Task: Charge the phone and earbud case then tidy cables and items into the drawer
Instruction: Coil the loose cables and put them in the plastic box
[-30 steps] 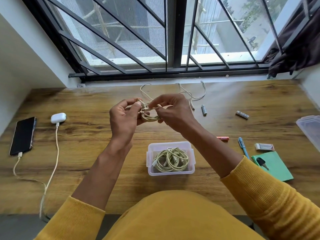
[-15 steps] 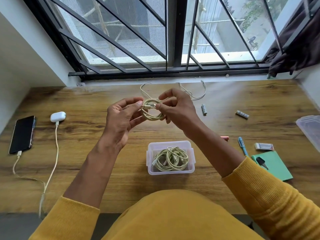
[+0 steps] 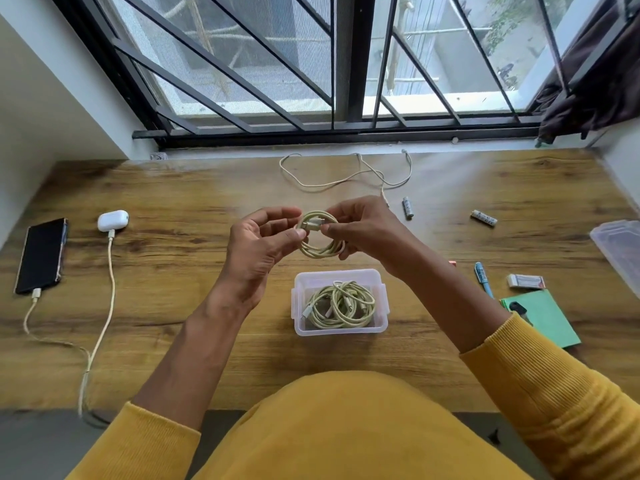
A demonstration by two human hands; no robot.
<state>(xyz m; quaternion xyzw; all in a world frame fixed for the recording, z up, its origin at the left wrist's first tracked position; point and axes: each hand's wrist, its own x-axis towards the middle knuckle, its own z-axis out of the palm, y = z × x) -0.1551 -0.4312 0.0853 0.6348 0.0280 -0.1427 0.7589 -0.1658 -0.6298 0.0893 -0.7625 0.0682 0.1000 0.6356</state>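
Here we see a pale coiled cable [image 3: 320, 237] pinched between the left hand [image 3: 258, 247] and right hand [image 3: 367, 226]. Its far loops hide behind our fingers.

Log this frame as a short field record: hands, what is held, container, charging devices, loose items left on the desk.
left hand: pinching the coiled cable at a plug
right hand: gripping the same coil from the other side
coil position: held in the air above the clear box
clear box: open, coiled cables already inside
phone: cable plugged in, far left
earbud case: cable plugged in, beside the phone
loose cable: uncoiled near the window
batteries: two, right of the hands
lid: at right edge
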